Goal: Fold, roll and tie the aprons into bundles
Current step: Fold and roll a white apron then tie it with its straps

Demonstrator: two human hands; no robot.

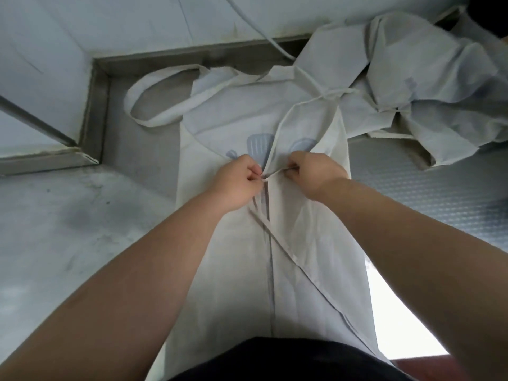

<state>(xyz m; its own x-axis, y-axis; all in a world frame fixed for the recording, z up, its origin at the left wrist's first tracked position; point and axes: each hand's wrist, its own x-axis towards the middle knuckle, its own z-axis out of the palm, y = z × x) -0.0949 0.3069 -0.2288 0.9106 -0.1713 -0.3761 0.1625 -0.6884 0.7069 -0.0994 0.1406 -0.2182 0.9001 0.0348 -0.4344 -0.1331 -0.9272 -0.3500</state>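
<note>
Steel makes up the surface (68,229), grey and smudged, with a raised steel rim (154,55) along its far edge and left corner. Pale wall panels (110,20) rise behind the rim, and one light cable (255,26) runs down across them. To the right, the surface changes to a ribbed section (439,188).

One apron (225,257) lies spread lengthwise away from the person. Its two long sides are folded in and meet along the middle, and its near end hangs over the edge by the person's dark clothing (288,361). Its one neck loop (154,86) lies flat at the far left. A blue printed spatula (258,145) shows just beyond the knuckles.

A crumpled heap of aprons (426,86) sits at the far right, touching the spread apron's far corner. How many are in the heap cannot be told.

Two hands work at the apron's middle, close together. The left hand (236,185) and the right hand (313,174) each have curled fingers, and each grip pinches the thin tie strap (277,171) stretched between them. One length of strap rises to the far right, and a second length (288,251) runs diagonally back across the apron toward the near right
</note>
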